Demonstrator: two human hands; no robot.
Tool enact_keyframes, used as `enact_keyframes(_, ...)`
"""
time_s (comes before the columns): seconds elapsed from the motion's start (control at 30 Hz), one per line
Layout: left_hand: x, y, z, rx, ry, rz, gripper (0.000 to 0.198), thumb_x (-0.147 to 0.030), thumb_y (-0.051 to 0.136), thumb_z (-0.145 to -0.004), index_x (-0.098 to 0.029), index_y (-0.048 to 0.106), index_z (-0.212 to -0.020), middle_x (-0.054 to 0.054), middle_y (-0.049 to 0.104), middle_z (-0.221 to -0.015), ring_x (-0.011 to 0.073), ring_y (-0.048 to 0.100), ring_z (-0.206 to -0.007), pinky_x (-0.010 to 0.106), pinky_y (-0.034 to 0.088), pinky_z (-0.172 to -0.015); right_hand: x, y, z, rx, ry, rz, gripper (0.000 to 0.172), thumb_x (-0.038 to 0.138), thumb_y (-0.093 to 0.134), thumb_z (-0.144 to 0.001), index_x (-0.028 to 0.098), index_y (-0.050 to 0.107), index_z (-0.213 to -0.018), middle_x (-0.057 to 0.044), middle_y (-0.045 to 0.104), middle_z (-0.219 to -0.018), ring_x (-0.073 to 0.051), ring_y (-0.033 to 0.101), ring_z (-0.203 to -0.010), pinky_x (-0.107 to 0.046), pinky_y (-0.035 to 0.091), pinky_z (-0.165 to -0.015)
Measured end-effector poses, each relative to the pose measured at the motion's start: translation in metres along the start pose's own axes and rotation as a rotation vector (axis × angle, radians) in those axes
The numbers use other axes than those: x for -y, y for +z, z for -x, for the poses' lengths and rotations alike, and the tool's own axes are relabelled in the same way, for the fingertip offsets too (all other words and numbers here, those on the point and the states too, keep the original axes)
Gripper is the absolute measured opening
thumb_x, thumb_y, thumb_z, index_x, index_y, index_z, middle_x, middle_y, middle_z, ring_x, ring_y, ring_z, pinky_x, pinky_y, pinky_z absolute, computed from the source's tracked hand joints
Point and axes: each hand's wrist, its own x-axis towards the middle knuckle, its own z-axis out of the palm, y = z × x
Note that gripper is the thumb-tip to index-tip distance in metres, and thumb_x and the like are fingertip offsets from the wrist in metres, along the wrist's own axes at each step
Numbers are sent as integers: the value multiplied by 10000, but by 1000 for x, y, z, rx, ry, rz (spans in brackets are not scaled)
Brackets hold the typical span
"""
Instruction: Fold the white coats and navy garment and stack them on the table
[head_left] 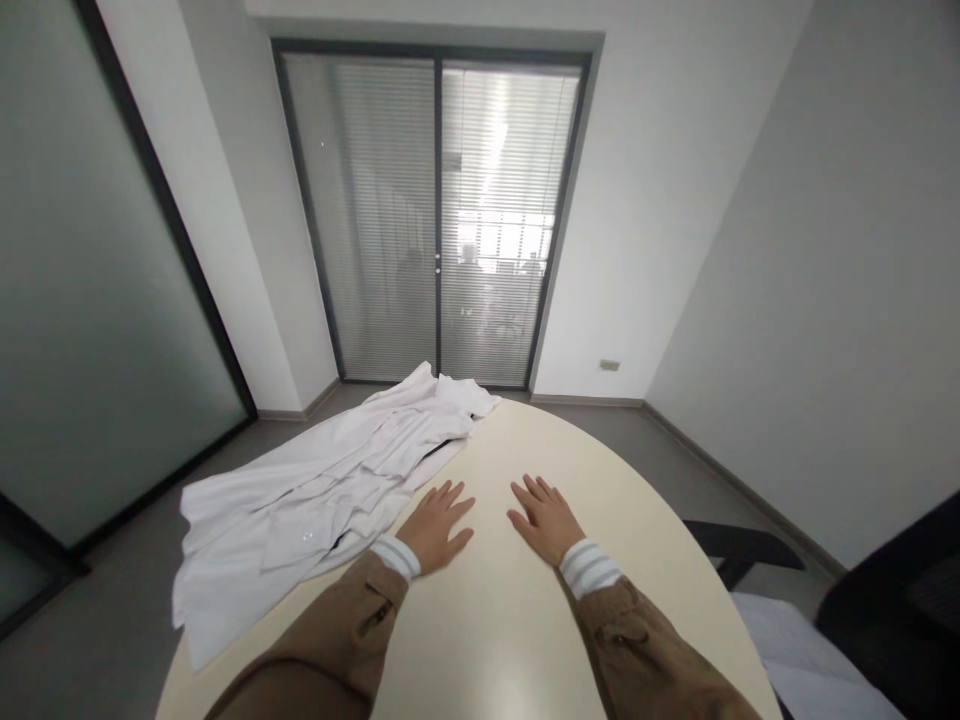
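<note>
My left hand point(437, 525) lies flat on the cream table point(480, 610), fingers spread, holding nothing. A white coat-like garment point(337, 460) is spread, wrinkled, along the table's left side; its near edge comes close to my left wrist. One end of the cloth hangs past the table's left edge, and its collar end is at the far edge. To the right, my right hand point(546, 520) also rests palm down on the tabletop with its fingers apart and nothing in them. A bare strip of table separates the two hands.
A black chair point(892, 600) stands at the right, its armrest point(742, 543) near the table's rim and white cloth point(806, 650) on its seat. Beyond the table is a glass door with blinds point(439, 220). A frosted glass panel point(105, 280) is at left.
</note>
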Motion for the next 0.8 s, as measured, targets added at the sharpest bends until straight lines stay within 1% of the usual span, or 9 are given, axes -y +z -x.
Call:
enact_keyframes(0.23,0,-1,0,2,-5,-1,521,-381,510,-946,-221,461,-1440,118,348,-1560,319,275,-1449,519,269,-1163,3,-3,1,26,14,22,605,527,420,-943,248,419,-1480,-96,300,-1585,-327,227,-1468,-504,185,-1178)
enact_keyframes(0.4,0,0,0,-9,-2,-4,514,-378,520,-944,-222,471,-1431,115,358,-1556,311,280,-1448,517,271,-1163,1,-1,1,14,9,16,600,527,426,-943,248,427,-1475,-97,306,-1582,-324,228,-1469,-504,192,-1175)
enact_keyframes(0.63,0,1,-1,-13,-5,6,518,-385,524,-941,-225,472,-1431,119,360,-1554,324,287,-1444,529,278,-1155,-3,2,-1,0,-3,11,596,520,444,-940,250,433,-1471,-105,316,-1577,-328,238,-1465,-509,202,-1170)
enact_keyframes(0.73,0,2,0,-28,2,7,516,-377,534,-934,-215,483,-1421,120,379,-1543,324,306,-1435,531,294,-1148,-3,3,-1,-5,-2,8,594,523,440,-941,250,439,-1468,-101,323,-1575,-327,244,-1463,-508,204,-1171)
enact_keyframes(0.8,-1,0,0,-69,16,1,507,-355,552,-920,-193,505,-1398,126,412,-1522,317,336,-1421,522,314,-1141,-3,3,-1,-8,-5,5,591,521,440,-942,247,442,-1466,-102,326,-1573,-325,243,-1463,-509,203,-1172)
